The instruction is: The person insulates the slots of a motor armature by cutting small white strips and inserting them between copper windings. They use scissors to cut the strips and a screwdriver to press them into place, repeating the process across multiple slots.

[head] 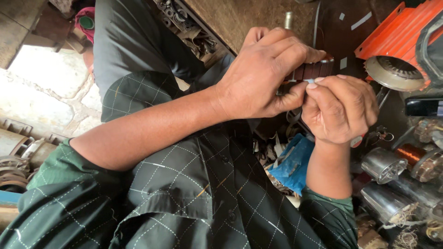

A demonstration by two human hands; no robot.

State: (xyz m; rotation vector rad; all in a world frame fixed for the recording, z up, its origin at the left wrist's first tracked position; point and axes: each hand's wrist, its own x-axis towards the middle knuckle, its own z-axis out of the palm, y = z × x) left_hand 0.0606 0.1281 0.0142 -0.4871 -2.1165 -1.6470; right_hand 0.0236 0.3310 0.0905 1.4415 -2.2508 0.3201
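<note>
My left hand is wrapped over a dark brown slotted motor armature, holding it in front of my chest. Just to the right, my right hand pinches a small pale strip against the armature's side with thumb and forefinger. A metal shaft end pokes up behind my left hand. Most of the armature is hidden by my fingers. Both arms wear dark green checked sleeves.
An orange ribbed motor housing with a round metal end plate stands at the upper right. Several shiny motor casings and a copper winding lie at the right. A blue cloth sits below my hands. Rusty metal parts lie at the left.
</note>
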